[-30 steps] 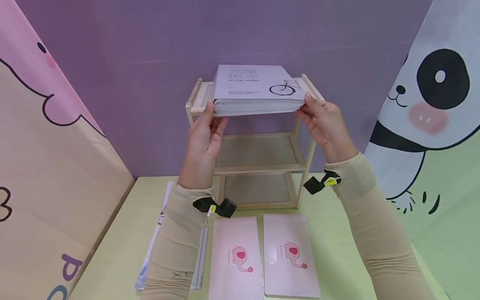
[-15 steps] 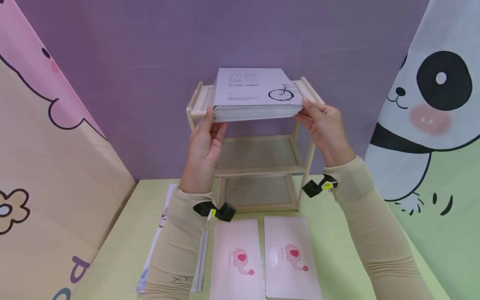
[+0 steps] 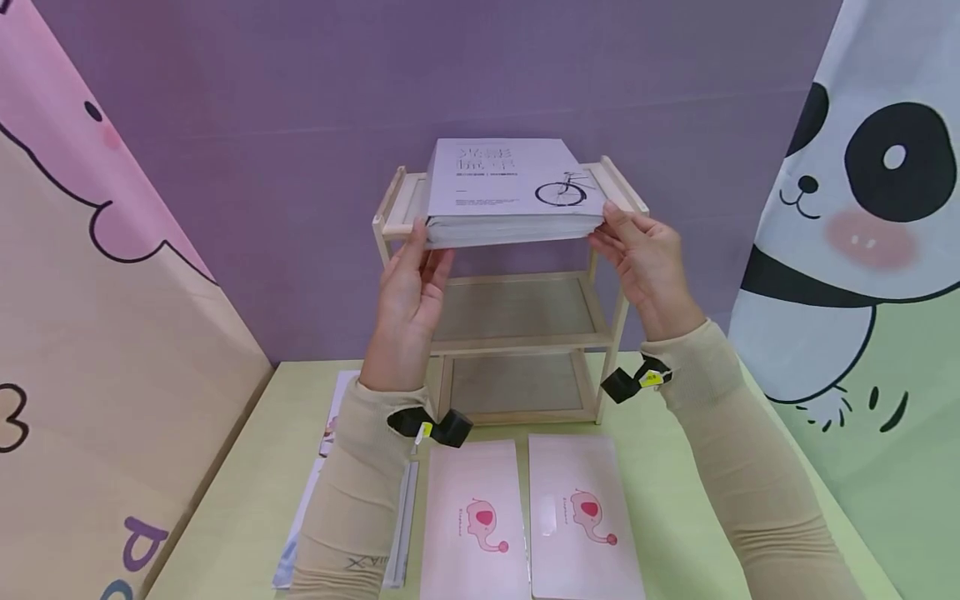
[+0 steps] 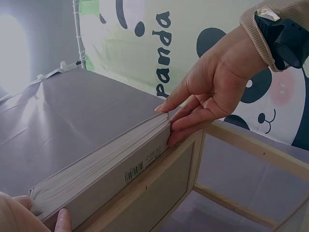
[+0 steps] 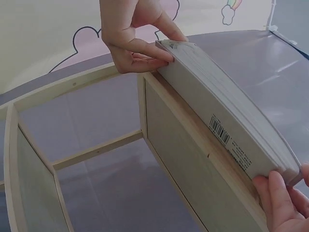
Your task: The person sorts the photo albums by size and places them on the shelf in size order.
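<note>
A thick white book (image 3: 510,179) with a bicycle drawn on its cover lies over the top shelf of a small wooden rack (image 3: 389,196). Its near edge juts past the shelf's front and looks slightly raised. At the near left corner my left hand (image 3: 405,312) grips it, thumb on the edge and fingertips beneath. My right hand (image 3: 647,271) pinches the near right corner, thumb above and fingers under. In the left wrist view, the book's underside with a barcode (image 4: 134,172) shows close to the shelf. The far end of the book is hidden in both wrist views.
Two pink notebooks (image 3: 476,521) (image 3: 585,517) with elephants lie in front of the rack on the light green table (image 3: 225,500). More printed books (image 3: 401,525) lie partly under my left forearm. The rack's middle shelf (image 3: 517,308) and bottom shelf (image 3: 517,387) are below. Purple cloth (image 3: 300,167) hangs behind.
The near edge of the book has come down a little in the head view, both hands with it. The grip of both hands stays the same.
</note>
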Action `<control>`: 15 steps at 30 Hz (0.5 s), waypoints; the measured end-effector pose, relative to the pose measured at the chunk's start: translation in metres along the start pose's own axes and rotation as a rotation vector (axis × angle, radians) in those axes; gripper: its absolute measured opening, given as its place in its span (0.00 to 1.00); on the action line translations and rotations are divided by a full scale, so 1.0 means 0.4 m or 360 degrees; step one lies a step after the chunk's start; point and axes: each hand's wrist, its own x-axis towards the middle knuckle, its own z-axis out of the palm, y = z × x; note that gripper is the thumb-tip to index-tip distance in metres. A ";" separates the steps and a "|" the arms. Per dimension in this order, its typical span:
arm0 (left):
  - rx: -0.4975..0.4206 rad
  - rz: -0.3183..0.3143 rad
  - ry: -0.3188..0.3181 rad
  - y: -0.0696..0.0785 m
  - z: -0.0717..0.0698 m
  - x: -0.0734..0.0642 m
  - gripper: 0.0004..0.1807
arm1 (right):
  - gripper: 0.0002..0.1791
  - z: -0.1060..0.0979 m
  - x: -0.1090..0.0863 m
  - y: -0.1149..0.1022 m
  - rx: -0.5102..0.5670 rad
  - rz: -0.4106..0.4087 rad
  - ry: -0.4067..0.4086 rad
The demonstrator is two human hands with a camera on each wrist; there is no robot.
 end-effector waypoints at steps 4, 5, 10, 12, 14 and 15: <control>-0.0022 0.0003 0.0024 0.001 -0.005 0.001 0.06 | 0.06 -0.008 0.002 -0.001 0.0060 0.0061 -0.0082; -0.0035 -0.0001 0.0027 0.001 -0.007 0.001 0.06 | 0.05 -0.011 0.002 -0.001 0.0076 0.0081 -0.0102; 0.0026 0.0019 0.0033 0.000 -0.021 -0.001 0.06 | 0.03 -0.030 -0.006 -0.003 0.0085 0.0159 -0.0140; 0.0075 0.0036 0.0024 -0.002 -0.027 -0.005 0.06 | 0.03 -0.039 -0.013 -0.003 0.0038 0.0162 -0.0152; 0.0109 0.0052 0.0010 -0.005 -0.036 -0.008 0.07 | 0.04 -0.049 -0.022 -0.001 0.0007 0.0152 -0.0173; 0.0114 0.0058 0.0005 -0.007 -0.041 -0.011 0.07 | 0.04 -0.054 -0.027 0.001 -0.0004 0.0149 -0.0182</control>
